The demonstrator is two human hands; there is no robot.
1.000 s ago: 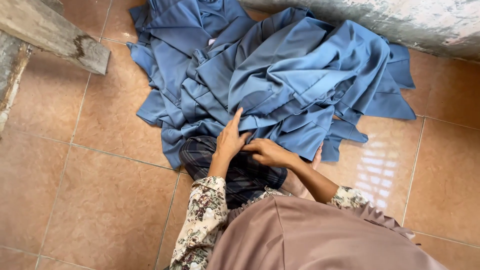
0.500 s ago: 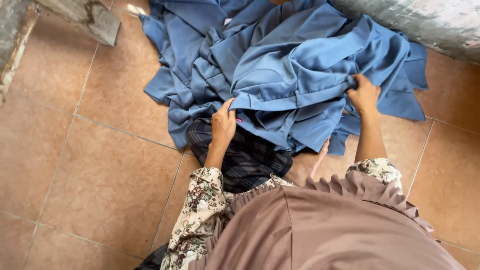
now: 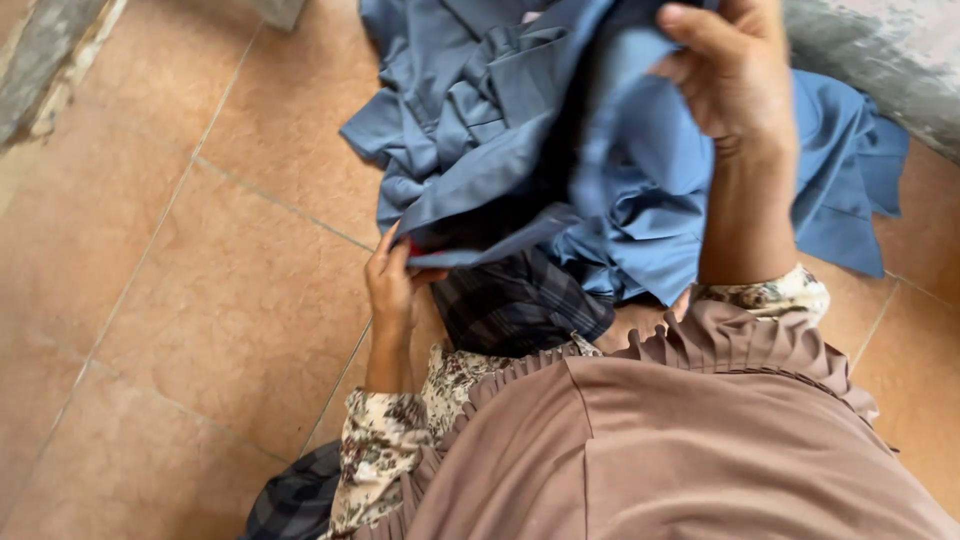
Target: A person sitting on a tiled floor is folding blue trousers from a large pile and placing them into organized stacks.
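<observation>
Below you, terracotta tiled floor [image 3: 180, 300], dark plaid cloth [image 3: 515, 300] near its centre, rough grey wall [image 3: 880, 60] at the top-right corner.

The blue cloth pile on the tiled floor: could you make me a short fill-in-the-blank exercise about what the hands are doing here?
1. The right hand lifts a piece of ____ cloth.
2. The left hand grips the cloth's lower ____.
3. The pile lies on a floor of orange-brown ____.
4. A dark ____-patterned fabric lies under the pile's near side.

Missing words: blue; edge; tiles; checked
</observation>
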